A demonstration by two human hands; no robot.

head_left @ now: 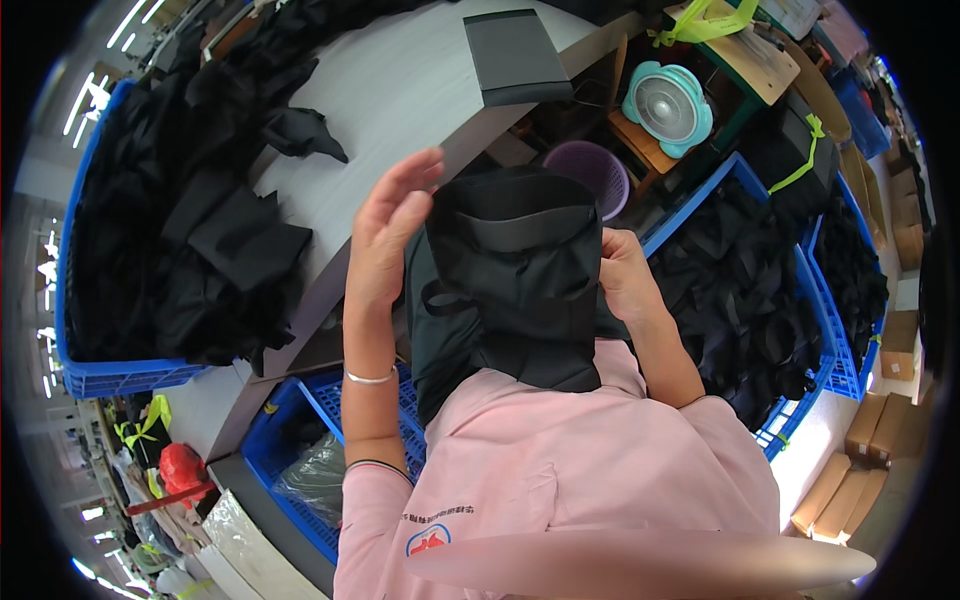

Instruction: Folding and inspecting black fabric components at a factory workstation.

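Note:
A black fabric bag [535,290] lies across my lap, its upper opening facing away from me, with a wide band across the front and a small loop at its left side. My right hand [626,272] is closed on the bag's right edge, the fingers bent and partly hidden. Raised beside the bag's upper left corner is my left hand [393,225]. Its fingers stretch upward, slightly blurred, and nothing shows in them.
A pale table [390,75] carries a dark flat box [515,55] and a blue crate [130,375] heaped with black fabric pieces [235,230]. At right stands another blue crate [825,340] of black pieces. A purple basket [618,195] and turquoise fan [668,108] are ahead.

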